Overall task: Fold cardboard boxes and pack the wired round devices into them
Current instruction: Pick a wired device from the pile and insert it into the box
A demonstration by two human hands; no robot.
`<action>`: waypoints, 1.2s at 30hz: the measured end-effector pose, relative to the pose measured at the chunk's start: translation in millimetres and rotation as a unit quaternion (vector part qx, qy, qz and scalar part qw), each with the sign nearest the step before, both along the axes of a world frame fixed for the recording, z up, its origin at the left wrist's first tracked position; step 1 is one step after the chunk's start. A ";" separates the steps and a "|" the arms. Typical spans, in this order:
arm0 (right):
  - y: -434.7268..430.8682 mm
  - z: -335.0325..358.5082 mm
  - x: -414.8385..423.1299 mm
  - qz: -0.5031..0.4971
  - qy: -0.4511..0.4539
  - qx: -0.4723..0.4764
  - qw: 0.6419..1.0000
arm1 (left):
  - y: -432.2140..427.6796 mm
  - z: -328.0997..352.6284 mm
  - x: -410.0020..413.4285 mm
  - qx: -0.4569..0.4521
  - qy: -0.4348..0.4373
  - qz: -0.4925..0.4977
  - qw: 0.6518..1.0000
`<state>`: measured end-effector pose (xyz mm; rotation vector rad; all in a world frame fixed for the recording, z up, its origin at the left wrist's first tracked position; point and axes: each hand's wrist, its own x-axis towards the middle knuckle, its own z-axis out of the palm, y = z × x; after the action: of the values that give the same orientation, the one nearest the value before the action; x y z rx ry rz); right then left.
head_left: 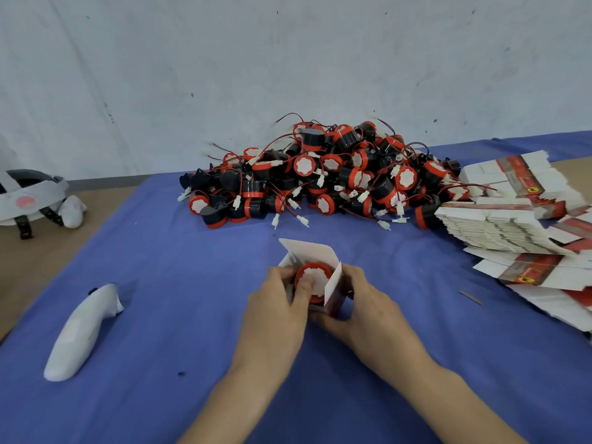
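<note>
Head view showed both hands low at the middle of the blue-covered desk [160,251]. The left hand [277,304] curled round a round black device [315,277] with a red rim and white face, thumb on that face. The device sat in the open top of a small red-and-white cardboard box [334,294], white flaps raised. The right hand [363,304] gripped the box's side. Behind lay a heap of wired devices [320,177], with flat box blanks [499,225] at the right.
</note>
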<state>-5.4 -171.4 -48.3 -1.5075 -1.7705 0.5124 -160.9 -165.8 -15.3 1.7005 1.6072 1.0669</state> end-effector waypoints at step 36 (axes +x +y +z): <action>2.7 1.2 -6.2 -0.026 -0.149 0.134 0.979 | 7.3 -10.3 -17.4 0.190 0.388 -0.116 0.894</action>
<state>-11.6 -168.8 -47.1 -1.4898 -1.9291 0.0156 -178.3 -158.5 -25.6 2.7547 1.6155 0.6228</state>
